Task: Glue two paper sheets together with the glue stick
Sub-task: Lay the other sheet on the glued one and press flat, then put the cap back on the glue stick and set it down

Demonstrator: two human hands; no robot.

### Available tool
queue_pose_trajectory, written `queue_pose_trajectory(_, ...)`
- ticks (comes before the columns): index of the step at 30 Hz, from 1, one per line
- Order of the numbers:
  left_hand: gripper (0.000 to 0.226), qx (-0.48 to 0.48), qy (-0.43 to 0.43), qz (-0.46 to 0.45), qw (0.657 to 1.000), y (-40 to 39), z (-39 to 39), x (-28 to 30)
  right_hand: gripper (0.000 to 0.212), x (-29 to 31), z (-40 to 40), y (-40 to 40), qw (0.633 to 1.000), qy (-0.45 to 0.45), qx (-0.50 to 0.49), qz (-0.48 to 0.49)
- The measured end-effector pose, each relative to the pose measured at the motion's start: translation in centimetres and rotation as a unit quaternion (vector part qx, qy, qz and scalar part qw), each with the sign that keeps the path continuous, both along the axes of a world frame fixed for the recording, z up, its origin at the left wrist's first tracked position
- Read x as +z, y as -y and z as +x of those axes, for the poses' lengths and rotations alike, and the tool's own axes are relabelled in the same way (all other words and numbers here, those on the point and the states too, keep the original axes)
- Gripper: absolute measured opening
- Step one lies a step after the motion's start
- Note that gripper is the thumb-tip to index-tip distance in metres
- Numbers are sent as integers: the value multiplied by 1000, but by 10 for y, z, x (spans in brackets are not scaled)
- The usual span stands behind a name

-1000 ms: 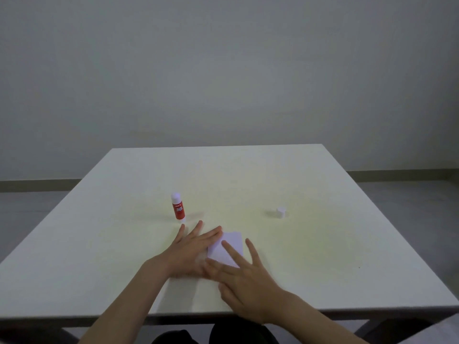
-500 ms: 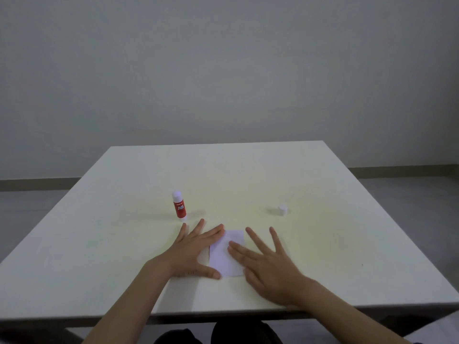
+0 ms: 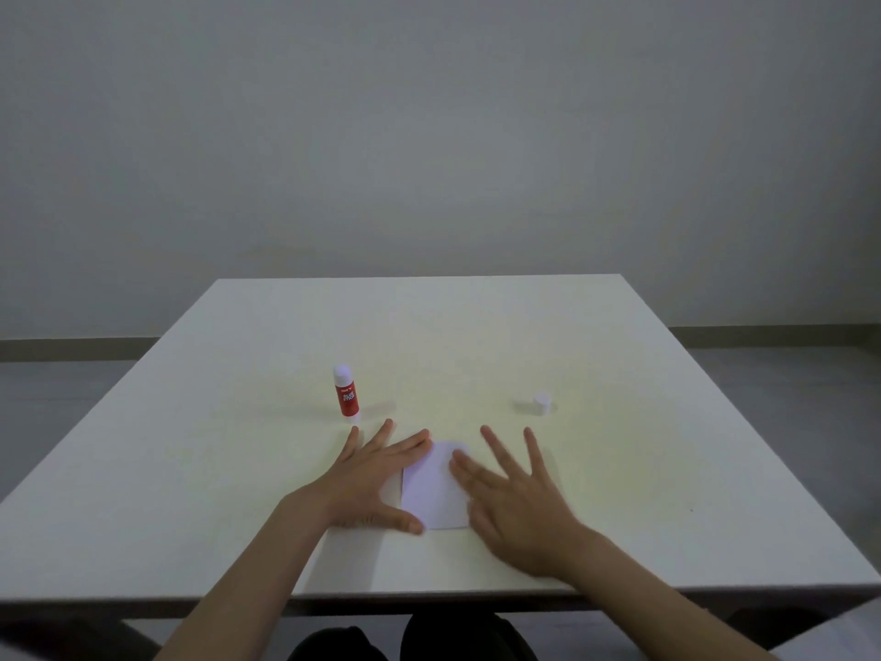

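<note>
A small white paper [image 3: 435,489] lies flat on the white table [image 3: 619,469] near its front edge. My left hand [image 3: 372,479] rests flat on the paper's left side, fingers spread, thumb at the paper's near edge. My right hand [image 3: 515,498] lies flat on the paper's right side with fingers spread; it holds nothing. I cannot tell whether one or two sheets lie there. A red glue stick [image 3: 346,395] stands upright just beyond my left fingertips, uncapped. Its white cap [image 3: 542,403] sits apart to the right.
The table's front edge [image 3: 429,594] runs close below my wrists. A grey wall stands behind the table's far edge.
My right hand has slid from the middle of the paper to its right side, uncovering more of the paper. My left hand has stayed in place.
</note>
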State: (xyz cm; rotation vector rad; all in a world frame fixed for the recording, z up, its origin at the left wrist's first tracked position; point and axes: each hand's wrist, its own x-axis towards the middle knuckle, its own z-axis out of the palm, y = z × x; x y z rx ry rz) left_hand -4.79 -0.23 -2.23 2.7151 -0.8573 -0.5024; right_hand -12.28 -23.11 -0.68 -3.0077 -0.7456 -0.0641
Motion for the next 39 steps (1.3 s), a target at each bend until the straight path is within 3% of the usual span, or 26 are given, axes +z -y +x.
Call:
queue_pose_trajectory(4,109,2,-9,-7,1000,3,-1,1,52,-11,-12,-25,995,19,101,-7)
queue_pose_trajectory(11,112,46,-39,-50,997,7,-7,3,48,-12,7,-27,994,-33,64,86)
queue_pose_trajectory(14,107,91,-66,-125,986,7,-15,7,47,-17,7,-32,991,-12,57,117)
queue_pose_trajectory(16,83,171,-55,-265,947,2,-22,11,48,-19,7,-35,990,-4,49,134)
queue_pose_trajectory(19,29,346,40,-458,818,-8,-24,16,46,-24,8,-37,989,-9,41,139)
queue_pose_trajectory(21,18,439,112,-484,749,-13,-19,20,45,-26,8,-37,990,-11,38,136)
queue_pose_trajectory(23,27,492,158,-463,720,-15,-8,24,42,-24,7,-37,991,-2,38,131)
queue_pose_trajectory(26,59,506,147,-424,736,-10,10,25,38,-21,3,-37,991,39,30,127)
queue_pose_trajectory(29,72,503,122,-402,755,5,20,20,33,-16,2,-37,990,73,43,117)
queue_pose_trajectory(39,31,523,152,-407,734,19,30,12,30,-18,3,-37,983,120,65,126)
